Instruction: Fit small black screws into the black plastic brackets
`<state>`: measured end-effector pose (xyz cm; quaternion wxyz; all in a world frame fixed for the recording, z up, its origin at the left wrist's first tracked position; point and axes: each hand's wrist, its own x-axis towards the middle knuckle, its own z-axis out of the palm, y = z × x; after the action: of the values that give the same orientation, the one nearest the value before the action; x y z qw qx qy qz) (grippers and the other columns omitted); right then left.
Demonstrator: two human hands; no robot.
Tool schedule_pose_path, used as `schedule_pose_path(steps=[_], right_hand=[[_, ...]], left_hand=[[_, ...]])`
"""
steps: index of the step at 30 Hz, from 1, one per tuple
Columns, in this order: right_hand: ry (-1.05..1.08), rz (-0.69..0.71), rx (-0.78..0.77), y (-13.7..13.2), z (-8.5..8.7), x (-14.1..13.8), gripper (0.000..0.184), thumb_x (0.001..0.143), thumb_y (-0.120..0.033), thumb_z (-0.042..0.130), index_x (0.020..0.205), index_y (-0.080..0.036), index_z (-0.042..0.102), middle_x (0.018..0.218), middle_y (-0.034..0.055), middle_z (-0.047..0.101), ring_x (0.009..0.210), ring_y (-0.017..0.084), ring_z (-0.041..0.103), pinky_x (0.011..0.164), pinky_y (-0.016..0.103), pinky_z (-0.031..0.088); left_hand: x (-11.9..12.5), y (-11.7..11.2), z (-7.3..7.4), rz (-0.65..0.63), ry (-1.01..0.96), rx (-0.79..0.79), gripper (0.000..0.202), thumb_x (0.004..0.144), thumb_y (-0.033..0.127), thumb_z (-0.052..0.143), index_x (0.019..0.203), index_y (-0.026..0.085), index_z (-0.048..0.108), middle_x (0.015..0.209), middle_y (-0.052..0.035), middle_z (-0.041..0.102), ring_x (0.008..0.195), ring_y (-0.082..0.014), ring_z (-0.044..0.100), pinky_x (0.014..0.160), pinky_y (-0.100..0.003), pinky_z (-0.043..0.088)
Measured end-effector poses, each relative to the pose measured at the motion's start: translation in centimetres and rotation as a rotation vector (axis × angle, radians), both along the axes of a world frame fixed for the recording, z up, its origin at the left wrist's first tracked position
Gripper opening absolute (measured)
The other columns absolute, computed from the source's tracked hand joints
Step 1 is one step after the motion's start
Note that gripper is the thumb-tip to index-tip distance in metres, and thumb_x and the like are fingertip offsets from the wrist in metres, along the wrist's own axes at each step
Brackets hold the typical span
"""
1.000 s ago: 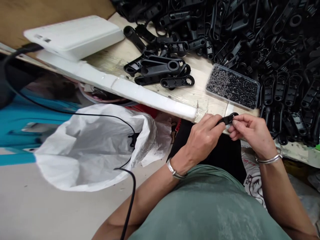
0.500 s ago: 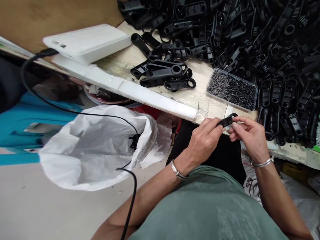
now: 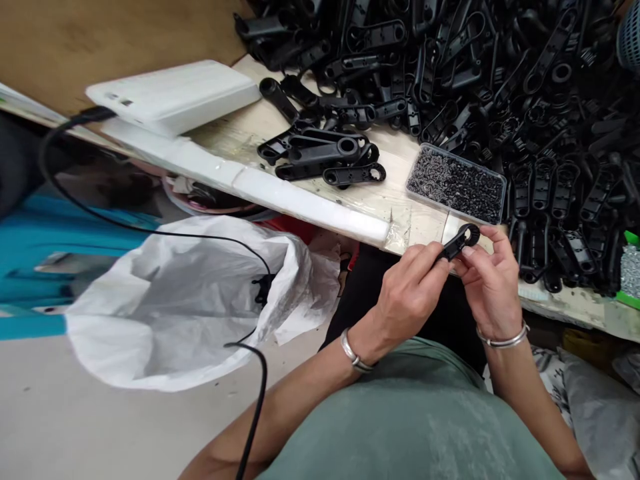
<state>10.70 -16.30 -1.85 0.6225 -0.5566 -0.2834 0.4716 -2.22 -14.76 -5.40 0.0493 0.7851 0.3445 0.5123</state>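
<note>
Between my two hands, over the table's front edge, is a black plastic arm-shaped part (image 3: pixel 454 244) with a ring at its upper right end. My left hand (image 3: pixel 411 285) is closed on its lower left end. My right hand (image 3: pixel 493 280) has its thumb and fingers at the ring end, closed around it. Whether the right fingers also hold something small cannot be made out. Just beyond my hands stands a clear plastic box (image 3: pixel 456 183) filled with small black pieces. A small group of similar black parts (image 3: pixel 325 150) lies on the table to the left.
A large heap of black plastic parts (image 3: pixel 450 73) covers the back and right of the table. A white device (image 3: pixel 175 93) with a black cable (image 3: pixel 200 233) sits at the left. An open white sack (image 3: pixel 175 313) stands below the edge. A green tray (image 3: pixel 629 277) shows at far right.
The ring end of the part has turned to show its opening more fully. My right hand has shifted slightly left and down along it. The whole view has moved a little.
</note>
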Motion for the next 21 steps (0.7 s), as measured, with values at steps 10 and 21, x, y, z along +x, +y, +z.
schedule_pose_path(steps=[10, 21], right_hand=[[0.014, -0.03, -0.016, 1.2, -0.4, -0.6, 0.041, 0.065, -0.022, 0.073, 0.099, -0.023, 0.052, 0.067, -0.0072, 0.061, 0.053, 0.008, 0.054, 0.051, 0.018, 0.046], [-0.306, 0.152, 0.042, 0.0, 2.5, 3.2, 0.04, 0.08, -0.027, 0.07, 0.118, -0.024, 0.058, 0.091, 0.0003, 0.068, 0.086, 0.015, 0.065, 0.078, 0.028, 0.055]], left_hand=[[-0.2, -0.4, -0.8, -0.031, -0.006, 0.07, 0.019, 0.085, 0.005, 0.063, 0.103, 0.01, 0.06, 0.105, -0.0163, 0.067, 0.093, -0.0195, 0.063, 0.082, -0.034, 0.058], [0.1, -0.2, 0.6, -0.24, -0.077, 0.006, 0.035, 0.08, 0.011, 0.074, 0.113, 0.013, 0.061, 0.112, -0.0139, 0.07, 0.1, -0.0201, 0.068, 0.088, -0.033, 0.059]])
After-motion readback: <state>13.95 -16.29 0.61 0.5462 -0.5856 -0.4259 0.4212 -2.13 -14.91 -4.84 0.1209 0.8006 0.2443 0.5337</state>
